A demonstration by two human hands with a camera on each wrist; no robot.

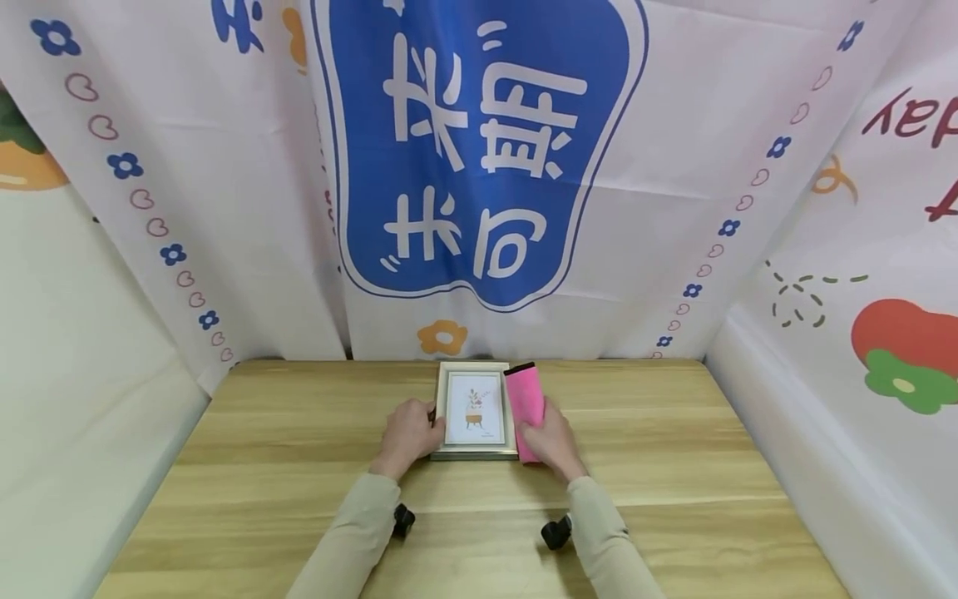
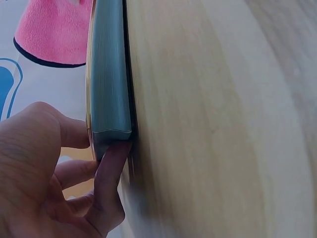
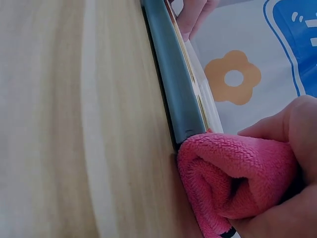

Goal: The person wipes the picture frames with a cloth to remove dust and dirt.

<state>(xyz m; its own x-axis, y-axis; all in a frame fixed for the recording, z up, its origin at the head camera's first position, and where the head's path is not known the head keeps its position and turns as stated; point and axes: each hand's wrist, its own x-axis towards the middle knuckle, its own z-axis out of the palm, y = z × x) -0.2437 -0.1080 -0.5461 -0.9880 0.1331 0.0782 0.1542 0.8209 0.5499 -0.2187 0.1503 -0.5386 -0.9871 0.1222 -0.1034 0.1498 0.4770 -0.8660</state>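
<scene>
A picture frame (image 1: 476,408) with a drawing of a plant in an orange pot lies face up at the far part of the table. My left hand (image 1: 408,433) grips its left side; in the left wrist view the thumb is at the upper edge and curled fingers (image 2: 110,173) are at the frame's corner. My right hand (image 1: 552,438) holds a folded pink cloth (image 1: 527,408) with a dark border along the frame's right side. Seen from the right wrist, the rolled cloth (image 3: 237,173) meets the corner of the frame's blue-grey side (image 3: 173,69).
The wooden table (image 1: 299,499) ends at a hanging white curtain (image 1: 636,274) with a blue printed sign, just behind the frame. White side walls (image 1: 808,433) flank the table. Black wrist devices (image 1: 555,533) sit beside both sleeves.
</scene>
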